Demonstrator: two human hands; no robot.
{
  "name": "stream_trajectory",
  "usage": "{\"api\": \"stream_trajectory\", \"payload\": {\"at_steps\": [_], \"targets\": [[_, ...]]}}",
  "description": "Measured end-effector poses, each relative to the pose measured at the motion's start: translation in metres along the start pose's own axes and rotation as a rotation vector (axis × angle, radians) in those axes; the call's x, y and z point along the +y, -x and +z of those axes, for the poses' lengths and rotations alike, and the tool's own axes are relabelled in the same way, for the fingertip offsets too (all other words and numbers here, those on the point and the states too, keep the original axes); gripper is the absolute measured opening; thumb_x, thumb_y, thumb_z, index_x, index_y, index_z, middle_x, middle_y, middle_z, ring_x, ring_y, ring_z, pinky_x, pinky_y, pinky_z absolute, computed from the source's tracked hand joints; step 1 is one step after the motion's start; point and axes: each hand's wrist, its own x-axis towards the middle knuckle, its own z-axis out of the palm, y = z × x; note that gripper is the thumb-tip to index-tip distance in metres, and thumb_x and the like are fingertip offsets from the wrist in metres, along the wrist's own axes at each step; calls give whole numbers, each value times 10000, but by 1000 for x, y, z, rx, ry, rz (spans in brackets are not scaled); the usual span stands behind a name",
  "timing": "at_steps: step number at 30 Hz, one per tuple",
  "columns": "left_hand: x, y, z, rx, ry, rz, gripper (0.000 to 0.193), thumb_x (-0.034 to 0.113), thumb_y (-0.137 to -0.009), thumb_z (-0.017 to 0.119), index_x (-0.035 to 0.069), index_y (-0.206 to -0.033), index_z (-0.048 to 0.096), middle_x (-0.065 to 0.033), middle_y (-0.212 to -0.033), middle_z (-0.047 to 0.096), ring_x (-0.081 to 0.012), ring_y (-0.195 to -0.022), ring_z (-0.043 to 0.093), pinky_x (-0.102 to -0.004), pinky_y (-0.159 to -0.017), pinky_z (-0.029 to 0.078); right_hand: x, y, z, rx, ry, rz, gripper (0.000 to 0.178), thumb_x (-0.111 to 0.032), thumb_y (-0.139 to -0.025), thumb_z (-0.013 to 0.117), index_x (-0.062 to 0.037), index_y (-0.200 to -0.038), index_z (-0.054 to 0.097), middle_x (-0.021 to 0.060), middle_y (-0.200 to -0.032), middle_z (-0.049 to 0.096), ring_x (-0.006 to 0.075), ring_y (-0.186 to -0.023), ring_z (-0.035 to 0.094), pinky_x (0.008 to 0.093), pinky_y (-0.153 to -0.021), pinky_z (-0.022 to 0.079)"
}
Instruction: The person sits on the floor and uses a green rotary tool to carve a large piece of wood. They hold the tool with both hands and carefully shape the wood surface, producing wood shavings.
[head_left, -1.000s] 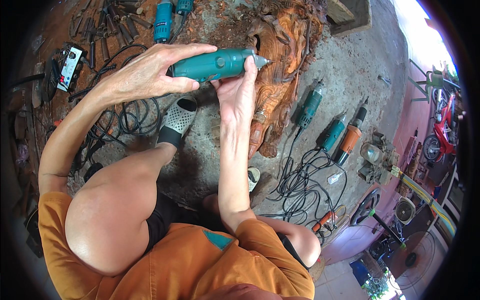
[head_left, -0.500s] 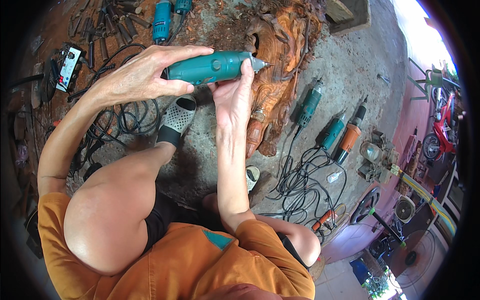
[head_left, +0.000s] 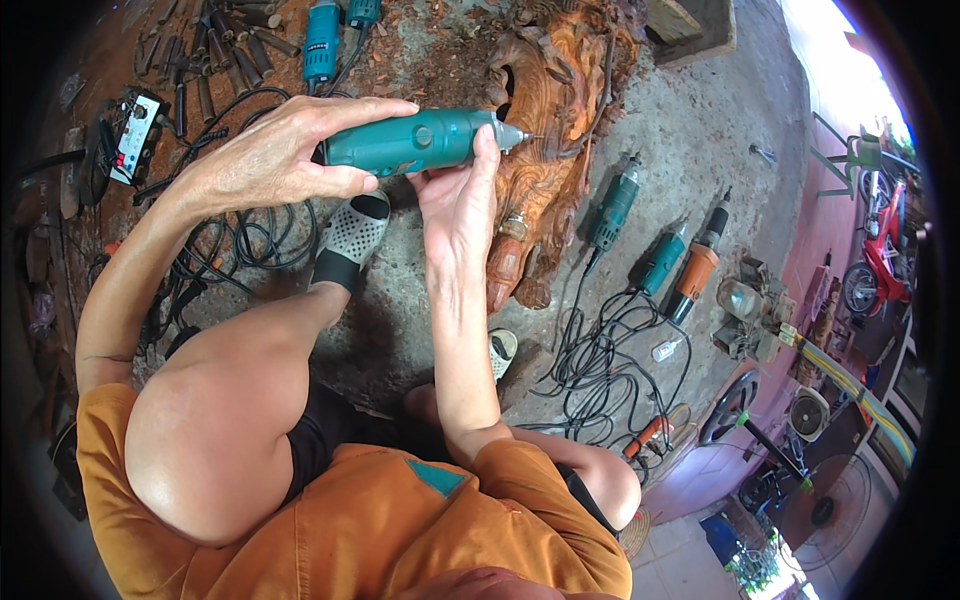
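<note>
A teal die grinder lies sideways in the air between my hands, its thin bit pointing right. My left hand wraps its rear end, fingers over the top and thumb below. Around the front of the body, by the metal nose, my right hand is closed, thumb on the near side and fingers mostly hidden underneath. Behind the bit rests a carved brown wood piece on the floor; whether the bit touches it I cannot tell.
On the right lie two teal grinders, an orange grinder and tangled black cords. At the far left are several chisels, a blue power tool and a white control box. A bench vise stands farther right.
Both hands and the die grinder have shifted slightly left. The grip looks the same, and the whole view has moved a little.
</note>
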Motion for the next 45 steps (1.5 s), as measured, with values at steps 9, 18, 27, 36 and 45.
{"api": "stream_trajectory", "payload": {"at_steps": [9,18,27,36,45], "targets": [[-3,5,2,11,-44,42,757,283,-779,729,92,-1472,491,-201,-1310,632,-354,-1148,634,-468,-992,502,1,8,-1,-9,0,-3,526,-511,-942,658,-125,-1264,503,58,-1182,577,195,-1105,571,410,-929,483],[-3,8,3,3,-88,64,774,285,-768,737,95,-1475,488,-210,-1305,631,-374,-1142,629,-477,-991,495,5,16,1,17,22,-45,472,-520,-983,582,-133,-1247,521,62,-1218,603,195,-1129,565,425,-972,466],[3,6,6,-18,-104,71,744,234,-779,735,74,-1465,495,-203,-1328,624,-371,-1169,624,-463,-1024,476,9,21,-4,45,-2,-48,468,-526,-993,559,-138,-1250,516,53,-1212,603,183,-1120,564,418,-953,468],[5,7,0,45,-31,53,748,247,-767,735,66,-1455,504,-195,-1312,634,-335,-1155,634,-453,-989,501,-1,11,8,23,10,-15,467,-532,-976,586,-144,-1230,526,43,-1176,610,180,-1085,568,380,-904,475],[6,-16,-3,48,-53,-8,722,251,-793,723,92,-1463,505,-176,-1304,642,-301,-1110,651,-428,-974,523,-11,-18,3,-19,-10,-13,474,-514,-948,645,-160,-1240,529,27,-1138,602,170,-1065,581,369,-875,480]]}}
